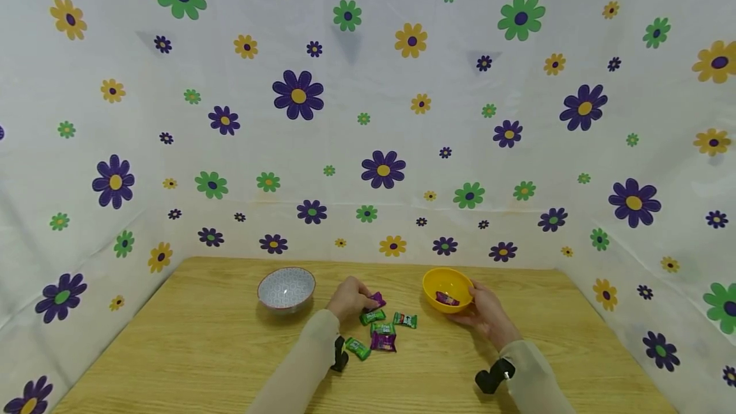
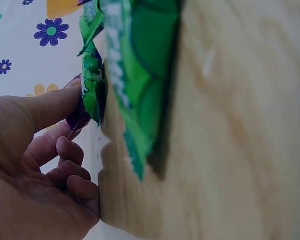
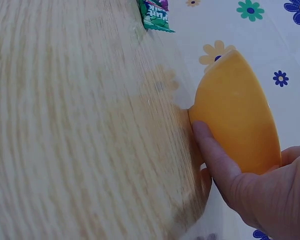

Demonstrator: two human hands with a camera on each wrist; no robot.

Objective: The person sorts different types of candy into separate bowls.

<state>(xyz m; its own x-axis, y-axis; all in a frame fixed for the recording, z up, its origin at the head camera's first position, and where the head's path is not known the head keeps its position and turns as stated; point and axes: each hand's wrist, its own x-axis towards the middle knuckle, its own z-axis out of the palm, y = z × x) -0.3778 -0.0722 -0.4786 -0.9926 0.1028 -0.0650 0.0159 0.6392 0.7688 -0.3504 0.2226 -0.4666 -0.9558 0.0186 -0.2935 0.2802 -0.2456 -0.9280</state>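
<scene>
My left hand [image 1: 347, 297] pinches a purple-wrapped candy [image 1: 377, 299] between thumb and fingers. In the left wrist view the purple candy [image 2: 78, 119] is partly hidden by the thumb and a green wrapper [image 2: 92, 85]. My right hand [image 1: 486, 315] holds a yellow bowl [image 1: 454, 278] by its right side, thumb low on its outer wall. One purple candy [image 1: 446, 299] lies inside that bowl. Between the hands, on the table, are green candies [image 1: 358, 348], another purple candy [image 1: 383, 342] and a darker green one [image 1: 405, 319].
A patterned grey-white bowl [image 1: 286, 289] with a reddish rim stands on the wooden table [image 1: 195, 337], left of my left hand. Behind the table and along both sides hangs a white flowered cloth [image 1: 241, 145]. Black straps [image 1: 339, 354] sit on both wrists.
</scene>
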